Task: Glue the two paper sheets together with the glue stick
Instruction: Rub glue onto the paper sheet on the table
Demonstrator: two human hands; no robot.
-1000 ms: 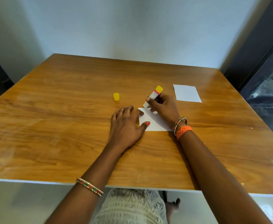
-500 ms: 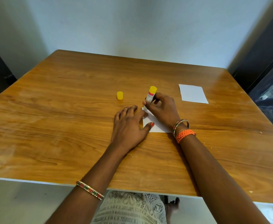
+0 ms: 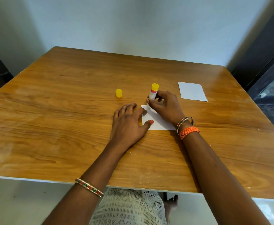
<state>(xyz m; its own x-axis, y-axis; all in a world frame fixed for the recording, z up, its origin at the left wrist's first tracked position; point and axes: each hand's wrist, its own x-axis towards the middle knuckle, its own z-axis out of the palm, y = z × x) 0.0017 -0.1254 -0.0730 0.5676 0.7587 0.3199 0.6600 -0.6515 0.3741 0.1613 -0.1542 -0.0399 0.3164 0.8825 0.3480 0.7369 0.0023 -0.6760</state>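
Observation:
A white paper sheet lies on the wooden table in the middle. My left hand rests flat on the table with its thumb and fingertips pressing the sheet's left edge. My right hand grips the glue stick, which stands nearly upright with its yellow end up and its lower end at the sheet's far left corner. A second white paper sheet lies apart at the right. The yellow cap stands on the table left of the glue stick.
A pale wall stands behind the table's far edge. A dark frame and glass run along the right side. The table's near edge is close to my lap.
The glue stick has gone from leaning right to almost upright, and my right hand has shifted slightly toward the sheet's far left corner. My left hand stays pressed on the sheet.

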